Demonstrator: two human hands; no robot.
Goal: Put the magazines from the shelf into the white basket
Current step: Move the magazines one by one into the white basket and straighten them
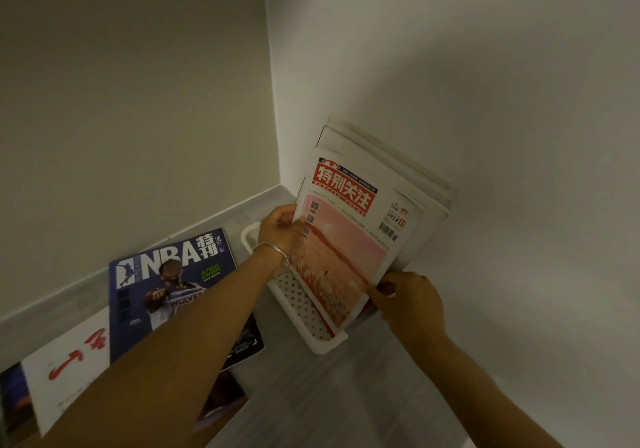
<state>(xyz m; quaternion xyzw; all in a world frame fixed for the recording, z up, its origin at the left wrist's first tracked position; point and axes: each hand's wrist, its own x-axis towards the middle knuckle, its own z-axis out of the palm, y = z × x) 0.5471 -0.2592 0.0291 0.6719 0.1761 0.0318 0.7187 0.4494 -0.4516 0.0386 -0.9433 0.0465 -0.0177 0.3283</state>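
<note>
Left hand (278, 228) grips the left edge of the red-titled magazine (346, 233), fingers curled round it, silver bracelet (273, 250) on the wrist. Right hand (410, 297) pinches the same magazine's lower right edge. The magazine stands tilted, its lower end inside the white basket (301, 305), in front of other pale magazines (381, 157) that lean against the right wall. The basket sits in the corner of the grey shelf (329, 395). To the left, an NBA magazine (169, 281) lies flat on the shelf, overlapping a dark magazine (246, 343) and a white magazine with red characters (69, 371).
</note>
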